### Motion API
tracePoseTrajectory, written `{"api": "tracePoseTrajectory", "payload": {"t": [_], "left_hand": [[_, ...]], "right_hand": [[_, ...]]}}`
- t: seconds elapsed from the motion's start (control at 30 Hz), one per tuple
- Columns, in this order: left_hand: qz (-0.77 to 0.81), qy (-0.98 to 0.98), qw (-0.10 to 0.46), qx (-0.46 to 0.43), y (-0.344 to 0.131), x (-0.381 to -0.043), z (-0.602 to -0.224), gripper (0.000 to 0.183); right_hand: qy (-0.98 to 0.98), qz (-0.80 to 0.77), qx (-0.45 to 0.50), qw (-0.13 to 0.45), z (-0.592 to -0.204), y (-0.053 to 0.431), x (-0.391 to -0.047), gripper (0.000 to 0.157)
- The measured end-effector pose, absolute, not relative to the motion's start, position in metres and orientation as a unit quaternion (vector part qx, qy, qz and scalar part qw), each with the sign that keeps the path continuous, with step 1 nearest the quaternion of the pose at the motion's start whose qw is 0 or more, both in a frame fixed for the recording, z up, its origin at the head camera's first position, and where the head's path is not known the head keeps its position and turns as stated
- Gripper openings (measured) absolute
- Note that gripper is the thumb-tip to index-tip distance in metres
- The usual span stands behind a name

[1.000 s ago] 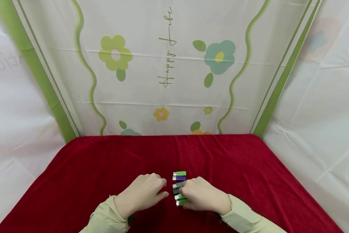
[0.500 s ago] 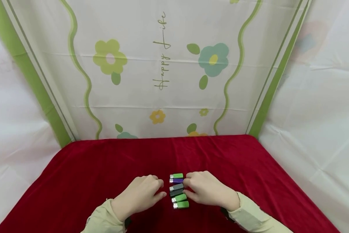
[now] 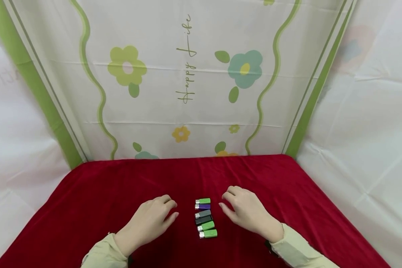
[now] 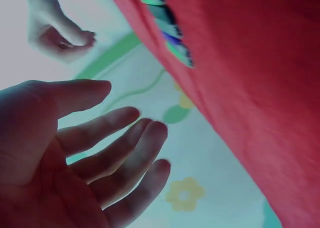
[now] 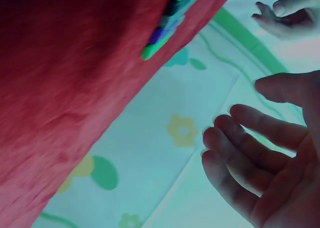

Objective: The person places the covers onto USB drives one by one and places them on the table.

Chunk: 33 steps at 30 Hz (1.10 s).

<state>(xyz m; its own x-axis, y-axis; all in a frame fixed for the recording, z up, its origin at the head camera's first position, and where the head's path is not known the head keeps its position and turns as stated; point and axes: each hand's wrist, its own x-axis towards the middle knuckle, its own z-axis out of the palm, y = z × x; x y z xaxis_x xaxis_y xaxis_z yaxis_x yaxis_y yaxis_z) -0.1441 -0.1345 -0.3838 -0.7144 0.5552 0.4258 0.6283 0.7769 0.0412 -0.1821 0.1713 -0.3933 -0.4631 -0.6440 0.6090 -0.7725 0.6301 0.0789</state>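
Several USB flash drives lie in a column on the red cloth in the head view, their metal plugs mostly pointing left. From far to near come a green flash drive (image 3: pixel 205 201), a purple flash drive (image 3: pixel 205 206), a grey flash drive (image 3: pixel 205 213), a black flash drive (image 3: pixel 205 220), a second green flash drive (image 3: pixel 207 226) and a third green flash drive (image 3: pixel 210 233). Left of the column is my left hand (image 3: pixel 150 219), its fingers loosely bent and holding nothing. My right hand (image 3: pixel 247 210) hovers on the other side, relaxed and touching none of them. Both wrist views show bare palms.
A red velvet cloth (image 3: pixel 137 178) covers the table. Behind it hangs a white curtain (image 3: pixel 160 96) with flowers and lettering. White fabric walls, including the right wall (image 3: pixel 365 149), close in both sides.
My right hand has come off the flash drives and drawn away to the right, uncovering the whole column. My left hand has shifted left, away from them.
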Motion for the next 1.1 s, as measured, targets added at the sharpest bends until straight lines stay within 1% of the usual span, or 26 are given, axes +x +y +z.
{"api": "tracePoseTrajectory", "payload": {"t": [0.13, 0.23, 0.3, 0.47, 0.67, 0.83, 0.97, 1.1], "left_hand": [[-0.081, -0.922, 0.229, -0.301, -0.150, -0.145, -0.391, 0.018], [-0.081, -0.928, 0.240, -0.273, -0.162, -0.147, -0.398, 0.021], [-0.082, -0.934, 0.243, -0.248, -0.170, -0.149, -0.402, 0.025], [-0.094, -0.945, 0.248, -0.193, -0.187, -0.151, -0.406, 0.038], [-0.119, -0.959, 0.222, -0.127, -0.209, -0.159, -0.410, 0.050], [-0.117, -0.973, 0.179, -0.085, -0.222, -0.163, -0.417, 0.061], [-0.114, -0.979, 0.156, -0.067, -0.225, -0.167, -0.420, 0.074], [-0.105, -0.981, 0.153, -0.060, -0.226, -0.169, -0.419, 0.082]], "right_hand": [[-0.868, 0.102, 0.377, 0.308, -0.398, 0.184, -0.184, 0.021], [-0.885, 0.098, 0.342, 0.302, -0.400, 0.194, -0.186, 0.031], [-0.897, 0.098, 0.318, 0.290, -0.402, 0.200, -0.188, 0.036], [-0.932, 0.103, 0.254, 0.238, -0.406, 0.216, -0.197, 0.047], [-0.954, 0.097, 0.203, 0.197, -0.413, 0.235, -0.217, 0.070], [-0.968, 0.097, 0.172, 0.155, -0.418, 0.246, -0.230, 0.088], [-0.978, 0.092, 0.144, 0.123, -0.419, 0.252, -0.237, 0.096], [-0.983, 0.090, 0.122, 0.101, -0.415, 0.254, -0.238, 0.099]]}}
